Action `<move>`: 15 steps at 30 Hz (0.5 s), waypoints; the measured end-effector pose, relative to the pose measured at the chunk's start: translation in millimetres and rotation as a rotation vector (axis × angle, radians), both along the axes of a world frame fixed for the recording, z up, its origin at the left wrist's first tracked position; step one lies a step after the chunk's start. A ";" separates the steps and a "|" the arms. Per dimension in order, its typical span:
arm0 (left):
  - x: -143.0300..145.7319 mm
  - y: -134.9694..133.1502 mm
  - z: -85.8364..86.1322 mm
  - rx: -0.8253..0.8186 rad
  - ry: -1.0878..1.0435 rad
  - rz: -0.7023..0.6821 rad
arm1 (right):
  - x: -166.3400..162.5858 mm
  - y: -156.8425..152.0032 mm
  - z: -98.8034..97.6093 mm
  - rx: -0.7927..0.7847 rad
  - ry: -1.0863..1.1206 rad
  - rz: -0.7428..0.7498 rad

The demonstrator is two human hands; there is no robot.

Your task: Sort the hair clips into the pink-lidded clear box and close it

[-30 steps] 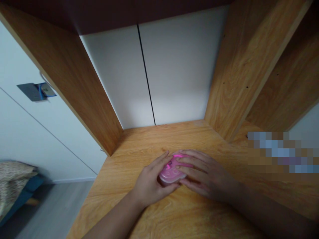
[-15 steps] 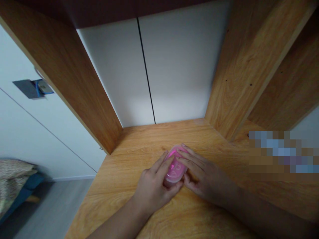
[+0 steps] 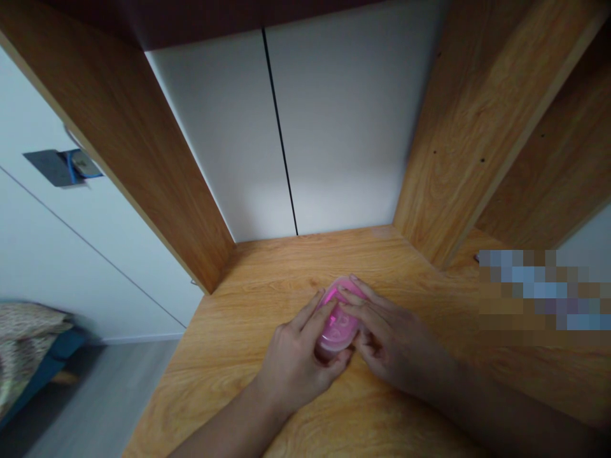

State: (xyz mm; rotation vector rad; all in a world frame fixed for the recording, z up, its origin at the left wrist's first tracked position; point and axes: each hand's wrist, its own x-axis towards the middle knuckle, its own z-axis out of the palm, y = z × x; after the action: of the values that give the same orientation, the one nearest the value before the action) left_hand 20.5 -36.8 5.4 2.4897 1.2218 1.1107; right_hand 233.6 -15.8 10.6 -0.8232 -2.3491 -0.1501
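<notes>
A small pink translucent plastic box (image 3: 338, 321) rests on the wooden desk (image 3: 286, 407), its long side pointing away from me. My left hand (image 3: 296, 356) cups its left side with fingers along the lid and thumb under the near end. My right hand (image 3: 389, 340) holds the right side, fingertips lying across the lid. Both hands are closed round the box, which they partly hide.
Wooden side panels (image 3: 143, 159) rise left and right of the desk, with a white back panel (image 3: 310, 133) behind. To the left, a white wall with a grey socket plate (image 3: 57, 168), and the floor below with a patterned fabric (image 3: 23, 343). A blurred patch sits at right.
The box has been turned from lying crosswise to pointing away from me, and both hands have closed in tighter on its sides.
</notes>
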 end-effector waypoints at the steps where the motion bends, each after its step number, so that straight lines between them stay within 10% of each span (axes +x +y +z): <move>1: -0.7 1.6 0.6 -0.005 -0.023 -0.010 | 1.0 0.6 1.1 0.012 -0.015 0.006; 15: -11.7 21.1 -10.4 -0.431 -0.569 -0.339 | 18.9 7.8 22.1 0.307 0.159 0.042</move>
State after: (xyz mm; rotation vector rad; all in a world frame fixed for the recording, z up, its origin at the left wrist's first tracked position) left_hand 8.8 -15.7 -5.0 1.7929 0.7407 1.1887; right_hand 252.5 -8.0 32.7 -0.6120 -2.1229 -0.4010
